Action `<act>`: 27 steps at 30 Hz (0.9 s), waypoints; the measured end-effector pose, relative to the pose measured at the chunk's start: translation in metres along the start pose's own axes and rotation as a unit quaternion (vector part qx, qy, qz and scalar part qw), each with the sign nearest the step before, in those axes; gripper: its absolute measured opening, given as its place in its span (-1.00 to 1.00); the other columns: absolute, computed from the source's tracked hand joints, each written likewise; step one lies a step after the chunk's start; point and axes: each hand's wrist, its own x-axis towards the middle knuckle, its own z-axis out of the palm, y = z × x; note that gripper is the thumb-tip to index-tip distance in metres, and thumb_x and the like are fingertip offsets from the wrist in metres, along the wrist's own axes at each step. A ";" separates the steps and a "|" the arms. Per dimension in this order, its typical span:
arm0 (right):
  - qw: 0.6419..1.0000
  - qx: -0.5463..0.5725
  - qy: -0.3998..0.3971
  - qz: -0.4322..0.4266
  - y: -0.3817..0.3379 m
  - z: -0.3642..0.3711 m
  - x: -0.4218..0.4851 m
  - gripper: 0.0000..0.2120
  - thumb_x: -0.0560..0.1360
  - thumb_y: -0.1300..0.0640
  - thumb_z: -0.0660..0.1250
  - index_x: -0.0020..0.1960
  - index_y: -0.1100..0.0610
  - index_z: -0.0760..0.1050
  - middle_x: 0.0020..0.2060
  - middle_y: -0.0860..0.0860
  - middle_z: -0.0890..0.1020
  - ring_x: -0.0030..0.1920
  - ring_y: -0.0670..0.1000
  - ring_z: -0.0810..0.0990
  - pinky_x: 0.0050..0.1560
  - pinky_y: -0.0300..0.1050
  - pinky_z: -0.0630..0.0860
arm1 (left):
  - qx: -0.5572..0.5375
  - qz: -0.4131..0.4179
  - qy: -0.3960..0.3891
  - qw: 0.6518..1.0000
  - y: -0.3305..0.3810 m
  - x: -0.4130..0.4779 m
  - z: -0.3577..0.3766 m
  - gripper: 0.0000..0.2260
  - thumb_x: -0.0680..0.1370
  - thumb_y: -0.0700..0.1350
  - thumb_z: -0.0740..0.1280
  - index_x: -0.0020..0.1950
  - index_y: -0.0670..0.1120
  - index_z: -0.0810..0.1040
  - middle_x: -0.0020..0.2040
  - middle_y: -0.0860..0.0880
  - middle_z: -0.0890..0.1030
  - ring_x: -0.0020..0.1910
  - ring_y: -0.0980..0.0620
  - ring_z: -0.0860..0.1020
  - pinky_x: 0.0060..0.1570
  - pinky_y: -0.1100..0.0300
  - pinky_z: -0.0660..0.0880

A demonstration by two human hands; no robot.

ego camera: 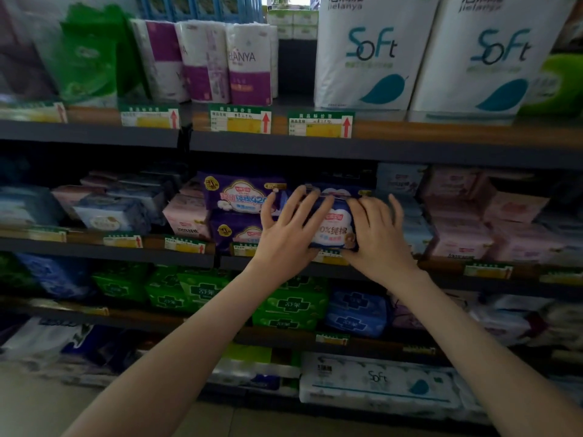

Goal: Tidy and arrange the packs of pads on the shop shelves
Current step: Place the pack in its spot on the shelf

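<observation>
Dark blue plastic pack of pads with a white cloud label: at the front of the dark metal middle shelf, between purple packs and pale blue packs. Left hand lies on its left face, fingers straight and spread. Right hand covers its right edge; whether those fingers wrap behind cannot be told. Recommended: even pressure from both sides, face squared to the shelf edge, label outward, neighbours undisturbed.

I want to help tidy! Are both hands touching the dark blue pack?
Touching. Head view: the left hand lies across the dark blue pack, and the right hand presses its right edge.
</observation>
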 end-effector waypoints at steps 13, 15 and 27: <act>0.995 -0.080 -0.057 0.029 0.015 0.040 0.031 0.00 0.16 0.24 0.61 0.48 0.09 0.19 0.23 0.12 0.49 0.13 0.17 0.32 0.06 0.13 0.45 | 0.092 -0.156 -0.115 0.977 -0.049 -0.009 0.026 -0.05 0.34 0.23 0.46 0.54 -0.04 0.01 0.50 -0.24 0.19 0.49 -0.21 0.14 0.36 -0.35 0.01; 0.993 -0.084 -0.071 0.040 0.014 0.041 0.035 0.05 0.12 0.24 0.63 0.48 0.07 0.17 0.23 0.11 0.51 0.12 0.17 0.33 0.03 0.12 0.47 | 0.092 -0.157 -0.127 0.975 -0.048 -0.008 0.031 -0.05 0.33 0.21 0.47 0.53 -0.06 0.02 0.48 -0.25 0.24 0.48 -0.22 0.19 0.35 -0.35 0.04; 0.993 -0.104 -0.031 0.051 0.022 0.047 0.021 -0.08 0.25 0.31 0.53 0.50 0.05 0.18 0.23 0.16 0.50 0.18 0.21 0.32 0.14 0.19 0.38 | 0.038 -0.144 -0.145 0.978 -0.042 -0.016 0.034 -0.17 0.39 0.07 0.44 0.53 -0.06 0.07 0.50 -0.26 0.17 0.50 -0.23 0.11 0.35 -0.34 -0.10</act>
